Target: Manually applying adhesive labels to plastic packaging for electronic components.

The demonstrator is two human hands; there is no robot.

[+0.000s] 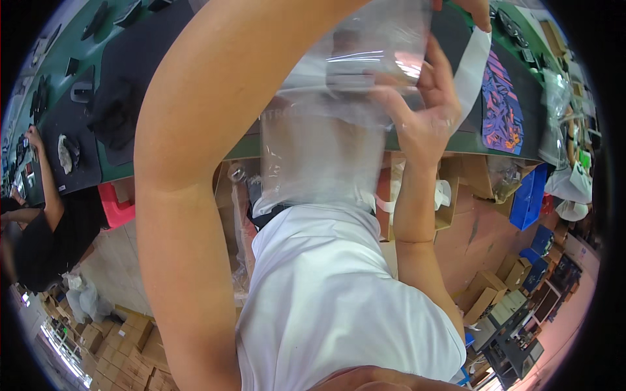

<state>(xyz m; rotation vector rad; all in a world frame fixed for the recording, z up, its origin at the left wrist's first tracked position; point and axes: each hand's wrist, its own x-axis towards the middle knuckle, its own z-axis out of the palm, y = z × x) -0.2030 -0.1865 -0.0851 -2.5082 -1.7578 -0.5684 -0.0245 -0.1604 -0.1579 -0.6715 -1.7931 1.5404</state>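
A large clear plastic bag [319,153] hangs in front of me, from above the bench edge down to my white shirt. My right hand [427,120] grips its upper right part, thumb on the near side and fingers curled at the edge. My left arm arches across the top of the view, and only some fingers of my left hand [479,13] show at the upper edge. They pinch the end of a white strip [471,75], which runs down behind my right hand. Glare on the plastic hides whether anything lies inside the bag.
A colourful patterned mat [502,107] lies on the green bench to the right. Below it are a blue bin [529,195] and open cardboard boxes [482,176]. At the left, a co-worker's arm [49,176] reaches over the bench beside a red stool [116,205].
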